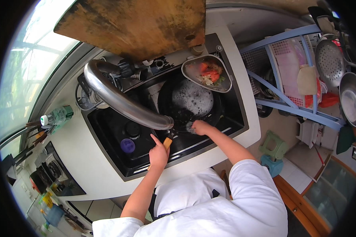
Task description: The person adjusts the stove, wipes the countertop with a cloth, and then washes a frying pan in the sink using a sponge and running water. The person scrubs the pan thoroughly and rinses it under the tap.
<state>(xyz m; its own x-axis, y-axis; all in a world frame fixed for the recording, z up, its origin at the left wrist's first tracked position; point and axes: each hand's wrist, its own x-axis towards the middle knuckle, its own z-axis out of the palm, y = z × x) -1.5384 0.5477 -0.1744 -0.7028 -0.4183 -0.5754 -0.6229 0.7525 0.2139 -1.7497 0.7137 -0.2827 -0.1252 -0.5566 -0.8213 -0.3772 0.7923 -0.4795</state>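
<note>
A black wok (165,103) sits in the right part of the dark sink (144,91), with foamy water (193,98) in it. My left hand (159,155) is closed around the wok's wooden handle (167,142), its index finger pointing out along it. At the wok's near side, my right hand (202,127) is closed on a greyish scrubber (190,127) that looks like steel wool. The thick metal faucet (126,106) arches over the sink, its spout end just above the wok's left edge.
A corner strainer (192,68) with food scraps hangs at the sink's far right. In the left basin lies a purple round piece (127,145). A large wooden board (134,27) stands behind. Left are a plastic bottle (58,117) and a stove (63,170); right, a blue rack (279,94).
</note>
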